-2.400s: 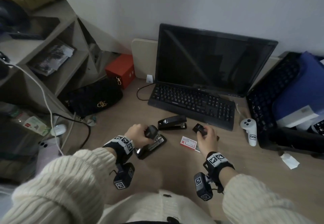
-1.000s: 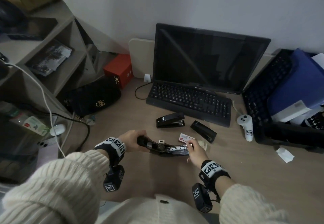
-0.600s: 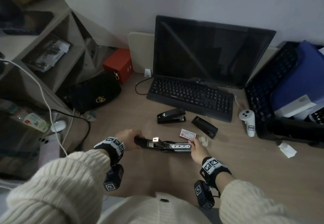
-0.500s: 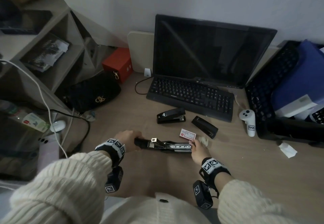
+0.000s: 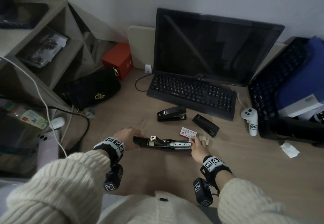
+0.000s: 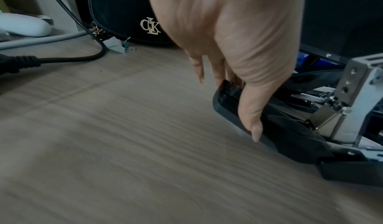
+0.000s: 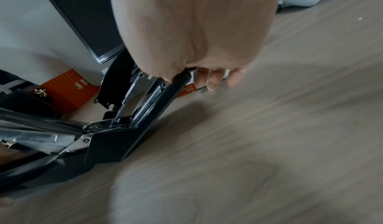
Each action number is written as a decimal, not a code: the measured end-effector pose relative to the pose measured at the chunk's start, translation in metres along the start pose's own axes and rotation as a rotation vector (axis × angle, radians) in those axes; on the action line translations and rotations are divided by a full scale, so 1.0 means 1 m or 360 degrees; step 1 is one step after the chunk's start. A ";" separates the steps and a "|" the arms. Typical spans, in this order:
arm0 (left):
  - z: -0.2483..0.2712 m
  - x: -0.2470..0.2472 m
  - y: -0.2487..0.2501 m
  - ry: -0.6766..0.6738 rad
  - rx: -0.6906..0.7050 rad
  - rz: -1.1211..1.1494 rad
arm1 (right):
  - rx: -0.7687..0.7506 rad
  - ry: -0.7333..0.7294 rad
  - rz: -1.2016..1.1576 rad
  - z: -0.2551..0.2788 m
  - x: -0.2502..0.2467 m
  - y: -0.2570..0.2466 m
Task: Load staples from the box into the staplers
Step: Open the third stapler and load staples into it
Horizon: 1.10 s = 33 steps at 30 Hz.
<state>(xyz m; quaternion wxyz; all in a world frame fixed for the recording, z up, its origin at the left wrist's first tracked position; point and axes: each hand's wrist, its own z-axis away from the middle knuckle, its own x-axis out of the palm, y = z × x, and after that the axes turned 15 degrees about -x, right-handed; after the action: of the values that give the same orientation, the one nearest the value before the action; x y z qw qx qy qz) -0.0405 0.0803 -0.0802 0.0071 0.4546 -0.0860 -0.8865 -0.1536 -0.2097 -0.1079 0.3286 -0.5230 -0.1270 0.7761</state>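
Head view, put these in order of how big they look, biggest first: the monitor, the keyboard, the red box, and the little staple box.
1. Monitor
2. Keyboard
3. Red box
4. Staple box

The staple box lies nearer the camera than the others, yet looks smallest, so the order seems safe.

Black metal-railed stapler (image 5: 163, 143) splayed open flat near desk's front edge; small red-and-white staple box (image 5: 188, 133) just beyond; two closed black staplers (image 5: 171, 114) farther back

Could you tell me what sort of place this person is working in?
Most likely a home or small office desk: a dark monitor with a black keyboard on a wooden desk, shelves at the left, and a handbag nearby.
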 end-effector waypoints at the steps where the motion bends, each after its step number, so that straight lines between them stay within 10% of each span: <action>1: 0.000 0.000 0.000 -0.0015 -0.0003 -0.0002 | -0.0005 -0.0013 -0.0002 0.000 -0.001 0.000; 21: 0.001 -0.054 0.034 -0.0422 0.0387 0.0365 | -0.0120 0.0205 0.0238 -0.005 -0.034 0.027; 33: -0.013 -0.041 0.069 -0.0192 0.0436 0.0303 | -0.0221 0.0084 0.0514 -0.041 -0.019 0.029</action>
<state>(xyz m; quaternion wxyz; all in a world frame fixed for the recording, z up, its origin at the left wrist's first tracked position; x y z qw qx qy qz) -0.0104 0.0139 -0.0436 0.0240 0.3870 -0.2489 -0.8875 -0.1230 -0.2496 -0.1268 0.1660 -0.5782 -0.0860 0.7942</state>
